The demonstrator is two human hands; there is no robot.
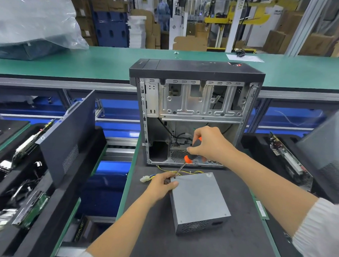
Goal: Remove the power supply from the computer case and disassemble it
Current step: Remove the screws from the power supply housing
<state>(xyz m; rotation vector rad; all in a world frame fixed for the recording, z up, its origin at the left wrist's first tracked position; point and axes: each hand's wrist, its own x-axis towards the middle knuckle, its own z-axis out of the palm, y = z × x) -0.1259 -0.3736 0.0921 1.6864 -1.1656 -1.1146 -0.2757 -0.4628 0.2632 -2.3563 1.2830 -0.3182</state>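
Two hands worked at the power supply (198, 199), which lay flat on the dark desk (227, 247), already out of the open computer case (194, 114) standing just beyond the fingers. The left hand (160, 183) held the unit's far left corner, fingers curled over the edge and thumb pressed on the lid. The right hand (208, 143) was above it, fingers clamped round the black and orange handle of a screwdriver (188, 158), whose shaft slanted down to a corner screw right beside the left thumb. Yellow wires (174, 170) and a white connector (145, 179) trailed from the unit's far edge, just past the left fingertips.

The step in hand looked like backing out the first lid screw. The slanted driver could cam out of the screw head and skid into the nearby left thumb, or strip the head. A freed screw might roll off the desk, and the box could pivot under the push, being pinned at one corner only.
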